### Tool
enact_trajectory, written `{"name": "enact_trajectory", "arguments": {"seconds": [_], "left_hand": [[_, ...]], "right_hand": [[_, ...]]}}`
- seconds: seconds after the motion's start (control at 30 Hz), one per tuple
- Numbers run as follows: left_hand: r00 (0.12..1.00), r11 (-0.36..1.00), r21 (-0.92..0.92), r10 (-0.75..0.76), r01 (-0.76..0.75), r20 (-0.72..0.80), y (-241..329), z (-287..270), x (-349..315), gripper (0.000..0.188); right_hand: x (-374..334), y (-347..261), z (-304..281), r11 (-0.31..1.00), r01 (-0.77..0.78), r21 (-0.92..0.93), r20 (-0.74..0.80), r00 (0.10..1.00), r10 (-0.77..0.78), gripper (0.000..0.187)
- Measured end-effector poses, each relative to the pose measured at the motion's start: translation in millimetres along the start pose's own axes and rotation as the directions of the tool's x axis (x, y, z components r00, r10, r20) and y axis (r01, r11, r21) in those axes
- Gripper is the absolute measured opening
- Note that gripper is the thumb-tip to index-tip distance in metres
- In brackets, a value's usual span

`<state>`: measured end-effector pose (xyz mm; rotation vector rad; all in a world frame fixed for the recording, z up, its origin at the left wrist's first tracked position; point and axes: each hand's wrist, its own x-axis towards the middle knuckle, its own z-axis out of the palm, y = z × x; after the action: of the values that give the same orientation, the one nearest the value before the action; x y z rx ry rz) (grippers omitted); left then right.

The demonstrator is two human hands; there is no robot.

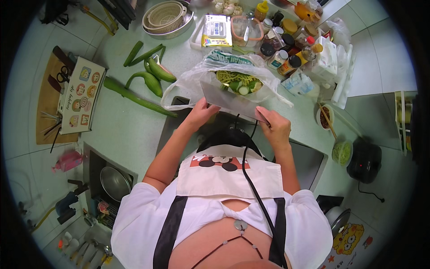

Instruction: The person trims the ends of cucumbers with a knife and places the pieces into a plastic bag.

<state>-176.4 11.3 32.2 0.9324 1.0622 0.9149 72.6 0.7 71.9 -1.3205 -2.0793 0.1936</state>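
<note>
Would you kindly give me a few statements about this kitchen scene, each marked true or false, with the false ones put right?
1. The left hand and the right hand both hold the blade. True.
2. The bag is tied shut. False: it is open, and green scraps show inside it.
3. A long green vegetable lies to the left of the bag. True.
4. The colander stands to the right of the jars. False: it stands to their left.
5. The apron has black straps. True.
</note>
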Motion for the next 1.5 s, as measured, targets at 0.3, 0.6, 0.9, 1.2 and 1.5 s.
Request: {"name": "enact_trajectory", "arguments": {"seconds": [0.3,0.6,0.9,1.2,1.5], "left_hand": [[1.0,0.886,0.464,-0.016,0.013,0.002,-13.6,9.5,19.0,0.025],[0.999,0.967,0.249,0.054,-0.053,0.002,0.7,1.1,27.5,0.023],[0.975,0.833,0.512,0.218,-0.21,0.044,-0.7,14.8,31.3,0.025],[0.996,0.891,0.455,0.029,0.011,-0.081,-0.5,-0.6,22.0,0.03],[0.967,0.949,0.302,0.156,-0.09,-0.202,9.7,-32.4,-28.0,0.032]], "right_hand": [[1.3,10.9,13.2,0.995,-0.058,0.085,0.045,0.998,0.054,0.022],[-3.2,46.1,14.9,0.986,-0.14,0.087,0.111,0.985,0.13,0.019],[24.6,13.2,15.4,0.998,0.048,0.043,0.076,0.996,-0.051,0.02],[22.7,13.6,20.0,0.978,-0.108,0.179,0.068,0.993,0.097,0.018],[23.2,-3.4,16.8,0.925,-0.34,0.171,0.208,0.93,0.303,0.018]]}}
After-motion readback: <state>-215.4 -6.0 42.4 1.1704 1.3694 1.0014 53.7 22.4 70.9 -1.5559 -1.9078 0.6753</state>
